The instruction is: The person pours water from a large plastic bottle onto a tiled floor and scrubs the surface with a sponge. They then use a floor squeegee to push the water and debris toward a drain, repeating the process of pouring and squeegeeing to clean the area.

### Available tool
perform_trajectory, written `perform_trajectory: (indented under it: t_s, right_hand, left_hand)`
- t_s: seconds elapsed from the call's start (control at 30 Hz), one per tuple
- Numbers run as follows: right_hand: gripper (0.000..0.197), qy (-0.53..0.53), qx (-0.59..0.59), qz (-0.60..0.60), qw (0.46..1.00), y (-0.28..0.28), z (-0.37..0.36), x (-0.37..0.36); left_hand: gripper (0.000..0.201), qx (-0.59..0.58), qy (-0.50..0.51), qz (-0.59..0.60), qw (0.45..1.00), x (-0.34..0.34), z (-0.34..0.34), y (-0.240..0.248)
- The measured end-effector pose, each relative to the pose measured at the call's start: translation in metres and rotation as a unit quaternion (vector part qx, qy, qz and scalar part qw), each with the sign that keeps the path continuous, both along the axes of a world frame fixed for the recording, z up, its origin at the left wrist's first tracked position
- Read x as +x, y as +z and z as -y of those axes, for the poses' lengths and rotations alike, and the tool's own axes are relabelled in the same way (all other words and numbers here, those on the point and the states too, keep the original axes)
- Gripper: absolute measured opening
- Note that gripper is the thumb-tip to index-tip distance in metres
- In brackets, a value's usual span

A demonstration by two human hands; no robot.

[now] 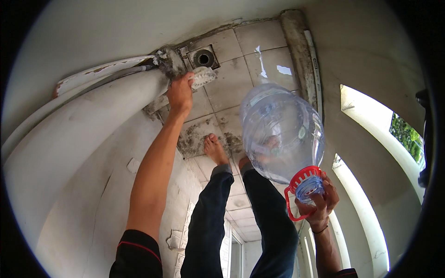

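My left hand (181, 95) is closed around a pale scrub brush (203, 77) and reaches out near the floor drain (203, 58). The brush is just below the drain, beside the foot of a thick white pipe (92, 111). My right hand (320, 204) grips a large clear plastic water bottle (280, 134) at its neck, by the red handle (306, 173). The bottle lies tilted in the air, its mouth toward me and its base away, over the tiled floor. How much water it holds, I cannot tell.
My bare foot (215, 149) stands on stained floor tiles (227, 83), with dark grime around it. Bright wet-looking patches (283, 70) shine near the far wall. A dirty pipe (299, 51) runs along the right side, below a wall with slanted openings (366, 204).
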State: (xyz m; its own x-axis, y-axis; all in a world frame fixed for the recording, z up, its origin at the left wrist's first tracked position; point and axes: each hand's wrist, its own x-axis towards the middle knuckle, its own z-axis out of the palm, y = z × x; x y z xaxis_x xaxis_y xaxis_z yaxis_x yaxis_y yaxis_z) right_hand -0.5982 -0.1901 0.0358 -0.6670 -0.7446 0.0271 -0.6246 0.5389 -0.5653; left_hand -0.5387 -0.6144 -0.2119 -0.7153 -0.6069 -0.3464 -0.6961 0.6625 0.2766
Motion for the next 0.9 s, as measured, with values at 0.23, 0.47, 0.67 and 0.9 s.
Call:
perform_trajectory:
  t_s: [0.23, 0.47, 0.67, 0.9]
  right_hand:
    - [0.034, -0.010, -0.025, 0.008, 1.000, -0.006, -0.001, 0.002]
    - [0.040, -0.050, 0.009, 0.007, 0.999, -0.004, 0.000, 0.016]
    - [0.064, -0.077, -0.013, -0.017, 0.997, -0.011, 0.006, 0.020]
    - [0.075, -0.078, -0.055, -0.029, 0.995, -0.019, 0.010, 0.020]
  left_hand:
    - [0.023, 0.182, -0.022, 0.114, 0.976, -0.030, 0.034, -0.097]
    - [0.022, 0.112, -0.065, 0.136, 0.982, -0.042, 0.050, -0.098]
    - [0.017, -0.265, -0.282, 0.140, 0.911, -0.068, 0.089, -0.103]
    - [0.014, -0.301, -0.328, 0.189, 0.875, -0.081, 0.086, -0.123]
